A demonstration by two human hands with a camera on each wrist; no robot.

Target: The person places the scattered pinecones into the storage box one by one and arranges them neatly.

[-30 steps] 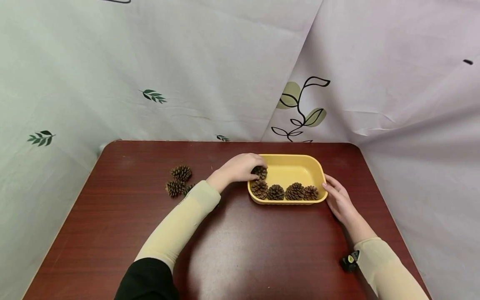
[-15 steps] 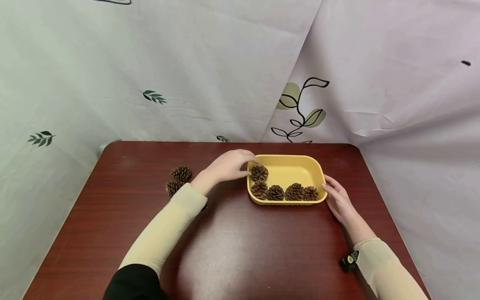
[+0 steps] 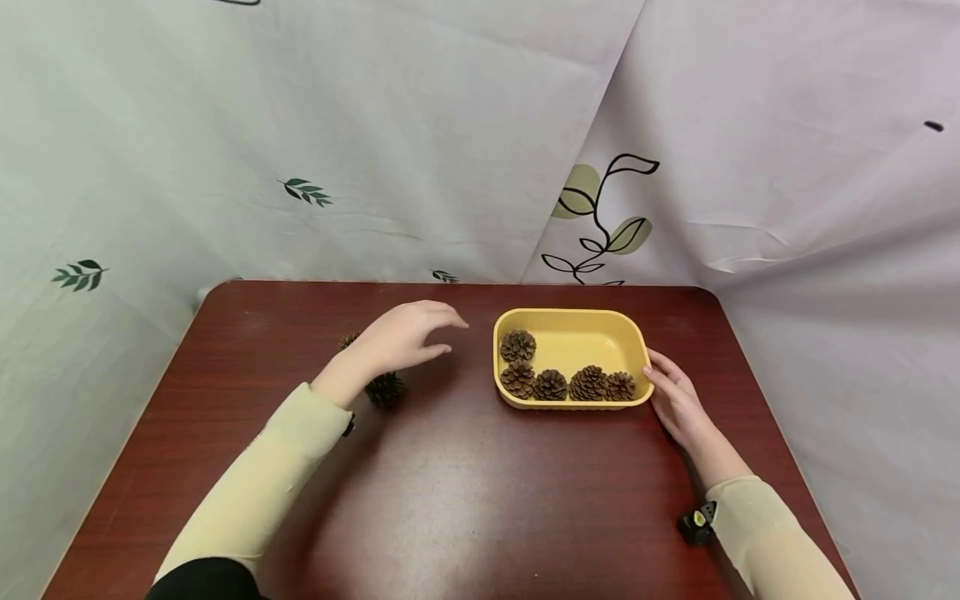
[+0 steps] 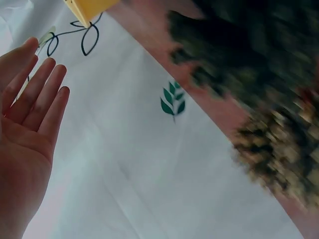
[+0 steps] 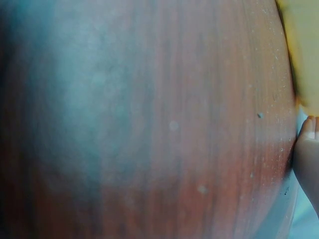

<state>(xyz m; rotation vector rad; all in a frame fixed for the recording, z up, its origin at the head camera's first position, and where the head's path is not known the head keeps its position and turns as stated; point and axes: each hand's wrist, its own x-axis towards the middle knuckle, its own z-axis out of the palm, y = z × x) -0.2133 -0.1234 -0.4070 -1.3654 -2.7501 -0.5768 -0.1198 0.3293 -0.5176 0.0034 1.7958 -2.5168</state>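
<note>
My left hand (image 3: pixel 405 337) is over the table left of the tray, its fingers spread and nothing in its grasp. Beneath its wrist lie loose pine cones, partly covered by the arm; one pine cone (image 3: pixel 385 390) shows beside the cuff. The left wrist view has the palm facing inward at the left, with blurred pine cones (image 4: pixel 279 149) close at the right. A yellow plastic tray (image 3: pixel 581 337) contains several pine cones along its near and left walls, such as the pine cone (image 3: pixel 518 346) in the left part. My right hand (image 3: pixel 678 404) holds the tray's right end, thumb at the rim.
The dark red wooden table (image 3: pixel 480 483) has rounded far corners. A pale cloth (image 3: pixel 420 150) with leaf prints hangs behind and at the sides. A small black device (image 3: pixel 697 523) is on the right wrist.
My left hand has let go of a pine cone in the tray's left part and moved left, back over the loose pine cones. The right hand and tray have stayed in place.
</note>
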